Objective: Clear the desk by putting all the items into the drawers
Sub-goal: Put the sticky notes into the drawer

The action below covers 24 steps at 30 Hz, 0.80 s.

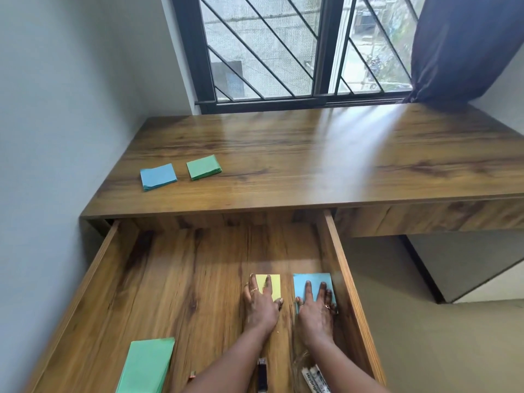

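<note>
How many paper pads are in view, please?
5: on the desk, blue pad and green pad; in the drawer, yellow pad under left hand, blue one under right hand, green one front-left. Others may hide.

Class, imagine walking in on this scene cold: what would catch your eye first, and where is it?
Two hands pressed flat in the open drawer: the left hand on a yellow pad, the right hand on a blue pad near the drawer's right wall. Then a second blue pad and a green pad, side by side on the desk, left part.
</note>
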Motion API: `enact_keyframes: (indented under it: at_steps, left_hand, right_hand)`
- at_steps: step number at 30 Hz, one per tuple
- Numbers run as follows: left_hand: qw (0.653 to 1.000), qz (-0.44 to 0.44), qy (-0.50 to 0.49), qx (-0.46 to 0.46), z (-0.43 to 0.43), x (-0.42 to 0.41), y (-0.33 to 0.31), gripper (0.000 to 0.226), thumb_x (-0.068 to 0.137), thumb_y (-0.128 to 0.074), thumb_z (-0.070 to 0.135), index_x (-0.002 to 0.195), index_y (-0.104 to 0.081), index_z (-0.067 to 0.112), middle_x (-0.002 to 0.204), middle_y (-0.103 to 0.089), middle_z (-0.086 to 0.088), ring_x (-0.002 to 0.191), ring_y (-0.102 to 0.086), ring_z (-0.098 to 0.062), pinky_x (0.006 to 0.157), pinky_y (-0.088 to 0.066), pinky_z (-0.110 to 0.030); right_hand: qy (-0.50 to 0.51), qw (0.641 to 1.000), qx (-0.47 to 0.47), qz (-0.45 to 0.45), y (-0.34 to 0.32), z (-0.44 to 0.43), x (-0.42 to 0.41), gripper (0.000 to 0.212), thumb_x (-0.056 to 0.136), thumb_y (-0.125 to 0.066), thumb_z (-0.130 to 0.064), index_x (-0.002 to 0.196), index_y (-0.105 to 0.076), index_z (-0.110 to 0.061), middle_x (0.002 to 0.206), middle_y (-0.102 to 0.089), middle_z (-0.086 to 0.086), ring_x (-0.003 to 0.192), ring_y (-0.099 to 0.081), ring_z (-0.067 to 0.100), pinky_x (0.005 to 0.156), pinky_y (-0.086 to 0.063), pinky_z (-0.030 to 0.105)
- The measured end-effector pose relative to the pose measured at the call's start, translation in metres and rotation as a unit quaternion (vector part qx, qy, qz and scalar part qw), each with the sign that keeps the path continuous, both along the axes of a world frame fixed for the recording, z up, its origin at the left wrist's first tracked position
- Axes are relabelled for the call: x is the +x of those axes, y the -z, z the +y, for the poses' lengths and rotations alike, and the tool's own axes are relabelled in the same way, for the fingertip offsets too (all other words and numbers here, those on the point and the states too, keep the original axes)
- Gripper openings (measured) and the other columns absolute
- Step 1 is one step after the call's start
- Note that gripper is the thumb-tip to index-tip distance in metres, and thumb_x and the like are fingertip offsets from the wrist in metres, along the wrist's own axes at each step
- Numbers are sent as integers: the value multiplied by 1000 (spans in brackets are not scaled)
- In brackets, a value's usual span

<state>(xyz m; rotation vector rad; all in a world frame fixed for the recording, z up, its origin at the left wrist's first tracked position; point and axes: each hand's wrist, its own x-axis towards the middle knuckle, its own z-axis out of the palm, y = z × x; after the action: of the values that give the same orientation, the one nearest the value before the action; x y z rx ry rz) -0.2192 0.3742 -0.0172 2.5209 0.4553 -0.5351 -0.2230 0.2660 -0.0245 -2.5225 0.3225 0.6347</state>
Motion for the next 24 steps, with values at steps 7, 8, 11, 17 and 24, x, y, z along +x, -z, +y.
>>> enact_keyframes:
  at_steps: [7, 8, 11, 17, 24]
  left_hand:
    - [1000, 0, 13, -6, 2, -1, -2, 70, 97, -45, 34, 151, 0, 29, 157, 24, -2, 146, 18, -29, 115, -25, -45]
    - [1000, 0, 16, -5, 3, -1, -1, 71, 97, -44, 34, 151, 2, 29, 157, 25, -2, 146, 19, -30, 115, -25, -45]
    - [1000, 2, 21, -1, 3, -1, 1, 71, 97, -43, 35, 151, 3, 29, 156, 26, -2, 145, 19, -30, 113, -30, -45]
    - [1000, 3, 16, -3, 3, -2, 1, 72, 97, -43, 37, 151, 3, 27, 157, 24, -3, 146, 18, -30, 114, -29, -44]
    - [999, -16, 3, 29, 31, -17, -8, 69, 97, -42, 40, 152, -2, 24, 158, 20, -4, 147, 14, -30, 119, -13, -45]
  right_hand:
    - [-1, 1000, -2, -3, 3, 0, 3, 58, 101, -26, -31, 150, 4, -26, 156, 22, 6, 145, 16, 26, 119, -7, 50]
    - [-4, 1000, -7, -2, 3, 0, 4, 58, 101, -26, -31, 150, 4, -26, 156, 21, 6, 145, 16, 27, 119, -8, 50]
    - [-24, 999, -31, -2, -1, -1, 6, 56, 102, -25, -29, 151, 2, -24, 157, 17, 10, 146, 13, 29, 118, -5, 49]
    - [-41, 998, -47, -13, -7, -3, 8, 54, 102, -24, -24, 151, -1, -23, 158, 13, 11, 146, 8, 29, 118, -6, 47]
    - [-55, 995, -39, -67, -20, 10, 2, 54, 102, -27, -21, 151, -6, -20, 158, 5, 12, 147, 5, 29, 119, -6, 41]
